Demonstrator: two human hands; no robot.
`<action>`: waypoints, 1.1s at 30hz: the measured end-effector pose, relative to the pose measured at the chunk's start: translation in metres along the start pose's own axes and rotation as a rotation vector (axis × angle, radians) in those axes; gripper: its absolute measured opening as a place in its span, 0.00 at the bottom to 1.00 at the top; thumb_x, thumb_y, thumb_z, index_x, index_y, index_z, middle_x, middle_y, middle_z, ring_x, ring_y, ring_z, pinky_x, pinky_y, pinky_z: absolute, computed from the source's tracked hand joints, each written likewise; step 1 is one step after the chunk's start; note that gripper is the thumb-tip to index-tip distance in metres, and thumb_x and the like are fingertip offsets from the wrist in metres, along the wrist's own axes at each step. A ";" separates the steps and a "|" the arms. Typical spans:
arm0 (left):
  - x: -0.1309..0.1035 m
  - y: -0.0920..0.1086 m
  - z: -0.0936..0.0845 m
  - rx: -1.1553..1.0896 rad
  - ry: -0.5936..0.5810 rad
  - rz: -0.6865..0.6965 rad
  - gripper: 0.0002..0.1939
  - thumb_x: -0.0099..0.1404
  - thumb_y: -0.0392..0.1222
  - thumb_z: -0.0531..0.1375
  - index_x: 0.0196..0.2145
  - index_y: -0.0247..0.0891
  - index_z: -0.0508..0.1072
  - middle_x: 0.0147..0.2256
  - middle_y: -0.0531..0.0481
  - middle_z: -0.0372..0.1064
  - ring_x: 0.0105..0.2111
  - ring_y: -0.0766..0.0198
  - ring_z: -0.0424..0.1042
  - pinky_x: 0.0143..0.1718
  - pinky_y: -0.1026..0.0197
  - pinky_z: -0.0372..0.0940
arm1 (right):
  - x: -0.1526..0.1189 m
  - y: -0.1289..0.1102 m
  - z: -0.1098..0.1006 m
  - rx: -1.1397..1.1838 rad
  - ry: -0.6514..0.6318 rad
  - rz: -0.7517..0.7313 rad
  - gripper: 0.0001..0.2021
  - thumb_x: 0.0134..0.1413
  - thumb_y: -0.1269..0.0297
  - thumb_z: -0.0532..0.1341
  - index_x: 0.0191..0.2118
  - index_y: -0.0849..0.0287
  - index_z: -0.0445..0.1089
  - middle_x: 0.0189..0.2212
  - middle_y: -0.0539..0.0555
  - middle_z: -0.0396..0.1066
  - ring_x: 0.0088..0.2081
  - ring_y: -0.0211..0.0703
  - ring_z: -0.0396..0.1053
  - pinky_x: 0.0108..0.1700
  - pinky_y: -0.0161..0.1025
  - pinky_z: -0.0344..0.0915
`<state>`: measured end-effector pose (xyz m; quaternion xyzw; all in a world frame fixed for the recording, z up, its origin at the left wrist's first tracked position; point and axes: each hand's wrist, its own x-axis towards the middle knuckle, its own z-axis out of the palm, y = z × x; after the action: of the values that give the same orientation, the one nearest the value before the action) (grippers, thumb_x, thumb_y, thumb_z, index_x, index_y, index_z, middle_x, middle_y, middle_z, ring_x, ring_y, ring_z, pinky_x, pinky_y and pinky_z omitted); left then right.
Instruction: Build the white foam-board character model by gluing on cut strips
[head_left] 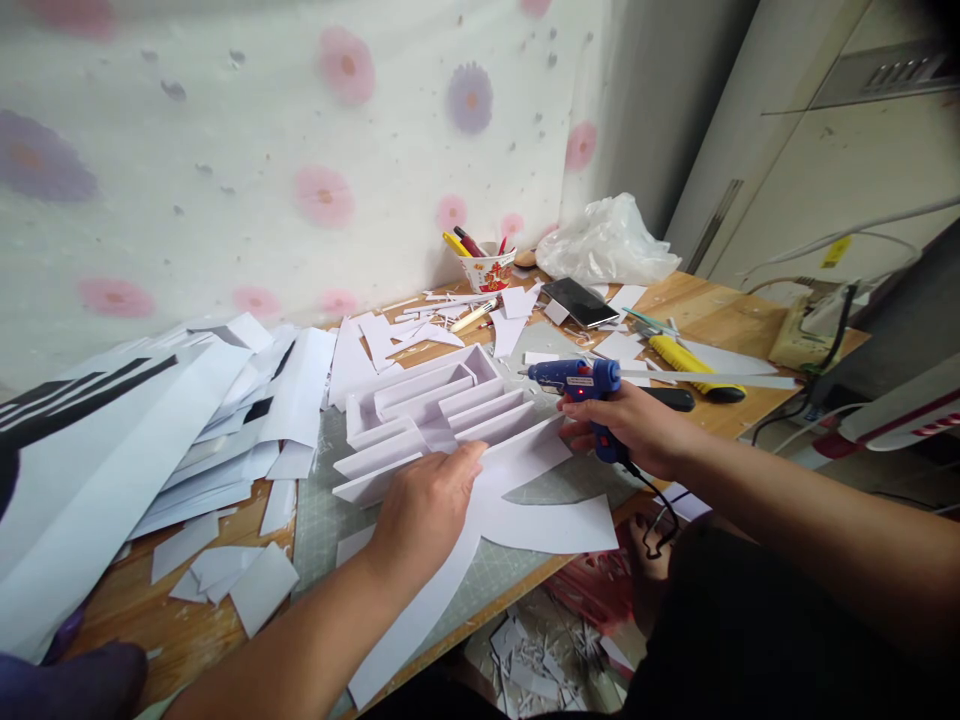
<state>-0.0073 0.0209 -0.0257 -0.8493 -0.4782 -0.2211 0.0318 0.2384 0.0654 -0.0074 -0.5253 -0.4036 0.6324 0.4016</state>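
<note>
My right hand (637, 425) is wrapped round a blue hot glue gun (574, 376) with a small red light lit. A long white glue stick (705, 378) sticks out of its back, and the nozzle points left, above the white foam board model (420, 400). The model has several upright walls forming narrow channels. My left hand (431, 500) is closed at the near side of the model, thumb and fingers on a wall's top edge; part of its grip is hidden. A flat, curved foam board piece (540, 525) spreads out below the walls towards me.
A green cutting mat (322, 540) lies under the model. Paper sheets (225, 440) are stacked left. Behind are offcuts (375, 340), a paper cup of pens (487, 270), a phone (580, 302) and a plastic bag (607, 240). A yellow-handled cutter (682, 362) lies right, near a power strip (806, 325).
</note>
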 end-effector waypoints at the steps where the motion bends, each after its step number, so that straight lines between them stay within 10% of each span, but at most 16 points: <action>1: 0.000 0.000 0.000 0.000 0.001 0.000 0.11 0.66 0.34 0.51 0.43 0.38 0.71 0.28 0.49 0.74 0.29 0.62 0.74 0.29 0.63 0.66 | 0.000 0.000 0.000 -0.006 0.000 0.003 0.08 0.42 0.68 0.65 0.31 0.58 0.68 0.29 0.51 0.70 0.29 0.39 0.69 0.29 0.38 0.66; 33: -0.005 0.002 -0.007 -0.247 -0.010 0.063 0.18 0.64 0.32 0.48 0.50 0.42 0.66 0.38 0.50 0.76 0.35 0.61 0.75 0.37 0.61 0.71 | 0.004 0.012 -0.033 -0.454 -0.069 0.115 0.20 0.49 0.50 0.63 0.48 0.49 0.71 0.46 0.54 0.73 0.46 0.57 0.68 0.46 0.49 0.66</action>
<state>-0.0107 0.0139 -0.0214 -0.8626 -0.4205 -0.2729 -0.0686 0.2696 0.0683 -0.0237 -0.6024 -0.5184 0.5647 0.2224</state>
